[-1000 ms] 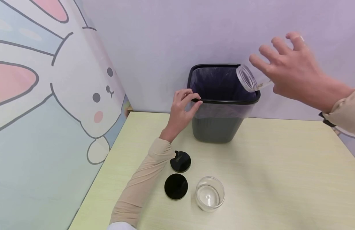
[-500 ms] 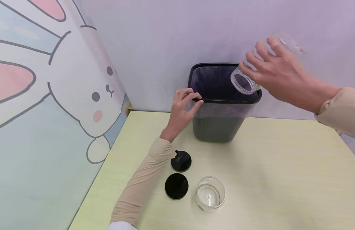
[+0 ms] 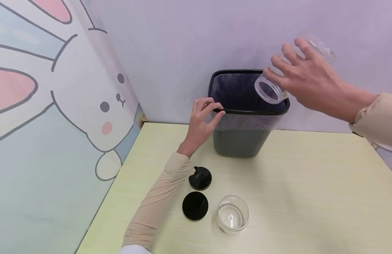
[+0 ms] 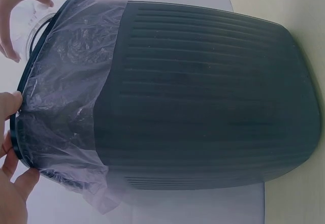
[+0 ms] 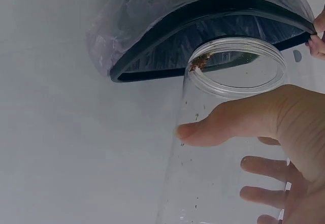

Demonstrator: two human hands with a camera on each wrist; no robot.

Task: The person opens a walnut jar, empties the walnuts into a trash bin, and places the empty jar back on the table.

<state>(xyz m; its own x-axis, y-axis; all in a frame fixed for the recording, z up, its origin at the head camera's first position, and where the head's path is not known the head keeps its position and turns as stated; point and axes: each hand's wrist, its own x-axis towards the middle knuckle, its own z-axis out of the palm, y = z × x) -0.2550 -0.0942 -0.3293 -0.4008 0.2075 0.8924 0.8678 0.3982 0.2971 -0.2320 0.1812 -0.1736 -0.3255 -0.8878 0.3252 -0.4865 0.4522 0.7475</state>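
Observation:
My right hand (image 3: 313, 77) grips a clear jar (image 5: 233, 76) with a threaded neck, tilted mouth-down over the right side of a dark trash can (image 3: 240, 141). Brown bits cling inside near the jar's mouth, and small specks dot its wall in the right wrist view. With thumb and fingertips my left hand (image 3: 202, 116) pinches the can's black rim at its front left corner. A thin translucent bag (image 4: 71, 82) lines the can and folds over that rim. The can's bottom is hidden in the head view.
Two round black lids (image 3: 195, 206) lie on the pale wooden table (image 3: 310, 183), the farther one beside the left sleeve. A short clear glass jar (image 3: 233, 214) stands uncovered to their right. Behind the can rises a lilac wall (image 3: 183, 42); a rabbit mural covers the left side.
The right hand has shifted left and tipped the jar further, bringing its mouth deeper over the can. During the last half second it barely moves. The left hand stays on the rim.

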